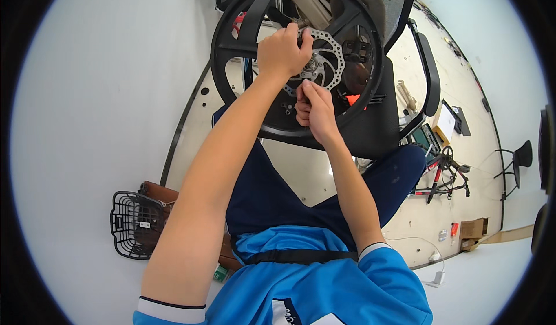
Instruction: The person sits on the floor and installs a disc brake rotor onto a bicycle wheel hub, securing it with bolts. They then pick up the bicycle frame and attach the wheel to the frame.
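A black spoked wheel (223, 73) lies across the seat of a black office chair (370, 135) in front of me. At its centre is a perforated silver brake disc (337, 56) around the hub. My left hand (282, 53) is closed over the wheel beside the disc, with its thumb by the disc's edge and the other fingertips hidden. Just below the hub, my right hand (314, 106) pinches with thumb and forefinger at the disc's near edge. Whatever sits in that pinch is too small or covered to make out. Small metal parts (288, 108) show beneath the wheel.
An orange item (352, 100) and thin black pieces (376, 98) lie on the seat. The chair's armrest (427, 64) rises at right. A black wire basket (136, 223) is at lower left by the wall. A red and black bike frame (443, 174) and cardboard box (474, 232) are on the floor.
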The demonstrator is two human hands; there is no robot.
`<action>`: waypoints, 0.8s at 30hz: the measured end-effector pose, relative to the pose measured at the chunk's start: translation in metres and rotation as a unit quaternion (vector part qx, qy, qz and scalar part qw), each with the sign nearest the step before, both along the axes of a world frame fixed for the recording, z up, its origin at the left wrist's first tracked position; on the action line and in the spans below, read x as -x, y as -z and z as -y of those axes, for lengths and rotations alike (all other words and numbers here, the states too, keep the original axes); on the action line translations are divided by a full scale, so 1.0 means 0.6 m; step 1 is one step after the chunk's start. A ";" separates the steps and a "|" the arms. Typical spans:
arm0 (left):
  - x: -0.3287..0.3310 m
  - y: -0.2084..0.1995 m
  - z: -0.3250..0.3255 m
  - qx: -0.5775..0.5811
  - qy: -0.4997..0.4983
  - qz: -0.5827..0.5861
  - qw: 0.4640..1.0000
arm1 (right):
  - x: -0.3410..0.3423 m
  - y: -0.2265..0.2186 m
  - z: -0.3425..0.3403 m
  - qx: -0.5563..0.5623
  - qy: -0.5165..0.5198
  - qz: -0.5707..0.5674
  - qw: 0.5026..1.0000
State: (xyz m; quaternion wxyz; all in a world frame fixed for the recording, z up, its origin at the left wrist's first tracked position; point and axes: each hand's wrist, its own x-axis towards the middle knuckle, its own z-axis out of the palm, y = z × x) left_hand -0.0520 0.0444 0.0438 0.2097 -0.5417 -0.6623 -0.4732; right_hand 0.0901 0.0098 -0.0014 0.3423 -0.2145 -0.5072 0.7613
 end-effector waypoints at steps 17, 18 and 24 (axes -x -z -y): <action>0.002 0.005 -0.005 -0.020 -0.003 -0.019 1.000 | 0.024 0.019 -0.016 -0.059 0.041 -0.017 0.997; 0.001 0.004 -0.005 -0.020 -0.004 -0.020 1.000 | 0.022 0.020 -0.018 -0.057 0.032 -0.021 0.998; 0.001 0.006 -0.007 -0.031 -0.007 -0.022 0.999 | 0.028 0.027 -0.017 -0.084 0.052 -0.023 0.995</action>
